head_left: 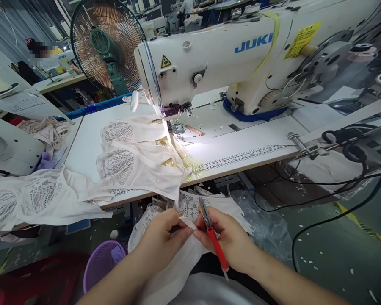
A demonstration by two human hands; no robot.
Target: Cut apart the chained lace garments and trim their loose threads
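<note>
My left hand pinches a strip of cream fabric low in front of me, below the table edge. My right hand touches the same strip with its fingertips and grips red-handled thread snips, blades pointing up. The fabric runs up to cream lace garments lying on the white sewing table, under the needle of a white JUKI sewing machine.
More lace pieces are piled at the left. A purple basket sits on the floor at lower left. A fan stands behind the table. Black cables hang at the right. A person sits far back left.
</note>
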